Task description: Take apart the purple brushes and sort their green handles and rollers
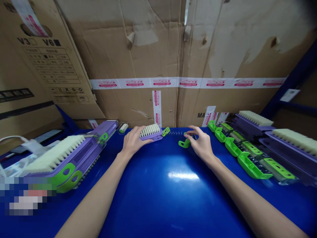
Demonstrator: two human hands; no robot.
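My left hand is closed around the side of a purple brush with pale bristles facing up, near the back of the blue table. A yellow-green slotted plastic piece sits at the brush's right end. From there a thin coil spring runs toward my right hand. The right fingers are pinched on a bright green plastic clip with a hole in its curved tab. Whether the spring is fixed to the clip is hidden by the fingertips.
Purple brushes with green ends lie at left, beside a power strip with a white plug. At right are a row of green clips and springs and more purple brushes. Cardboard boxes wall off the back.
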